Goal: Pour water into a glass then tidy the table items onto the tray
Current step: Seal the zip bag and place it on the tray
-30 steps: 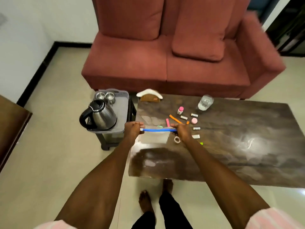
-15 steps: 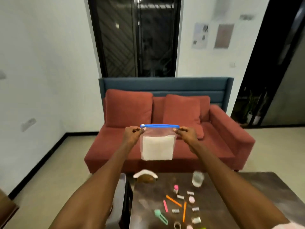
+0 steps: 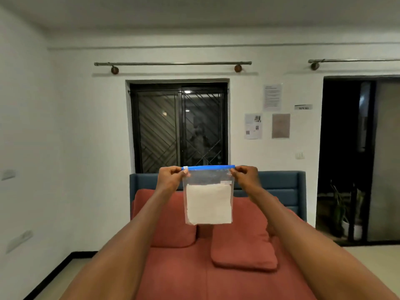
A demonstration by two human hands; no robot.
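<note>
We hold both arms out in front of us at chest height. Our left hand [image 3: 171, 178] pinches the left end of the blue zip strip on a clear plastic bag with a white folded cloth inside [image 3: 208, 199], fingers [image 3: 173, 171] curled over the top edge. The bag hangs upright in the air, well above the red fabric sofa with two cushions [image 3: 216, 256]. Our right hand [image 3: 245, 176] pinches the strip's right end in the same way. Behind it stands a dark barred window [image 3: 179, 126].
</note>
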